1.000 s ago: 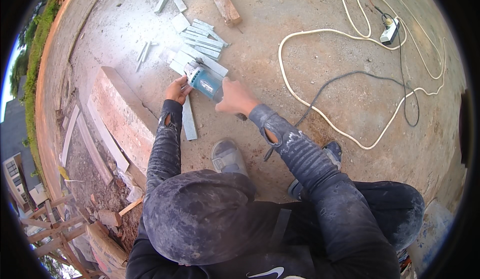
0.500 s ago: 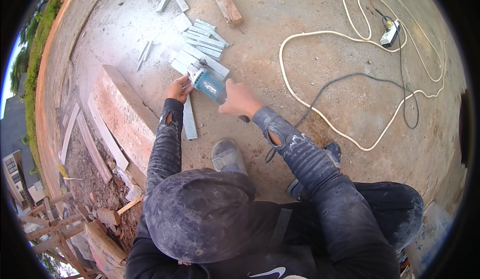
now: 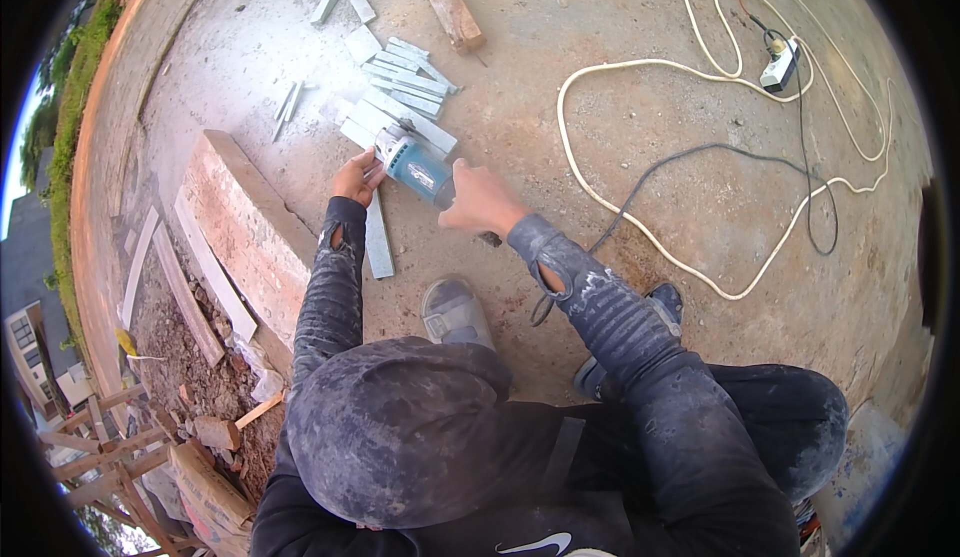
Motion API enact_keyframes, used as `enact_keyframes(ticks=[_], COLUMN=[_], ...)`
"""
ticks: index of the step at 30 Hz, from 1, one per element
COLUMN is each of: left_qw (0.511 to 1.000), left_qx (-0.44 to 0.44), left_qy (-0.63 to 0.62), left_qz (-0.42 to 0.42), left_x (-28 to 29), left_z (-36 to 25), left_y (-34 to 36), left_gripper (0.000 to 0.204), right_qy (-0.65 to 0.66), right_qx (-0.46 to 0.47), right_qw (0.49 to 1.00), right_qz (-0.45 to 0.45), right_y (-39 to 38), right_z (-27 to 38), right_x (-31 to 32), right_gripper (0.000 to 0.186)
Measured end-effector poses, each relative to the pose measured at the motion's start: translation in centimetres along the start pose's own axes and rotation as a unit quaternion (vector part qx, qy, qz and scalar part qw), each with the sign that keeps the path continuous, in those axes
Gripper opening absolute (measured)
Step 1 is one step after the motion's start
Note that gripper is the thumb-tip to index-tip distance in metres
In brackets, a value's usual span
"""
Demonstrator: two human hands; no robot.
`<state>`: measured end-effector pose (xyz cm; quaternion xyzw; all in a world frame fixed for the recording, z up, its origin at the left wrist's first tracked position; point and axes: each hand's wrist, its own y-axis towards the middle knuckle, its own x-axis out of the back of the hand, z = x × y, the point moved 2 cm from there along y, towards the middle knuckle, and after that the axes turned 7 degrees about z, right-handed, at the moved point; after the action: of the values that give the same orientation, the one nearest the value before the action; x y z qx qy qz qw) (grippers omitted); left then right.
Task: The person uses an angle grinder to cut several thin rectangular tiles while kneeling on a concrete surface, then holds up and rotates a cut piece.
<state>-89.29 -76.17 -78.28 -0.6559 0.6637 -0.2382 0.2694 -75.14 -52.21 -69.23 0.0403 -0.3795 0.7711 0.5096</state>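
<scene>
Head camera catches your right hand (image 3: 482,200) wrapped around a blue angle grinder (image 3: 420,169) against wider stone slabs (image 3: 428,131), apparently unfinished, your left hand (image 3: 356,176) curled alongside, its pinch impossible to tell, narrow stone strips (image 3: 410,85) beyond seemingly cut.

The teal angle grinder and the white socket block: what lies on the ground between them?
In the head view, a loop of cream cable lies on the gritty ground between the angle grinder and the socket block.
</scene>
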Motion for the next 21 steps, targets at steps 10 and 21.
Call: enact_keyframes(ticks=[10,21], left_qw=[1.000,1.000], left_qx=[0.008,-0.004], left_qy=[0.009,-0.009], left_qz=[-0.008,-0.011], left_x=[-0.2,-0.1], left_z=[-0.2,-0.1], left_y=[-0.1,-0.3], left_gripper=[0.026,0.027], right_qy=[-0.012,0.000], right_qx=[0.006,0.000], right_qw=[1.000,1.000], right_qz=[-0.005,0.002], right_y=[-0.3,-1.1], right_z=[-0.2,-0.3], right_x=[-0.1,0.0], right_gripper=[0.063,0.060])
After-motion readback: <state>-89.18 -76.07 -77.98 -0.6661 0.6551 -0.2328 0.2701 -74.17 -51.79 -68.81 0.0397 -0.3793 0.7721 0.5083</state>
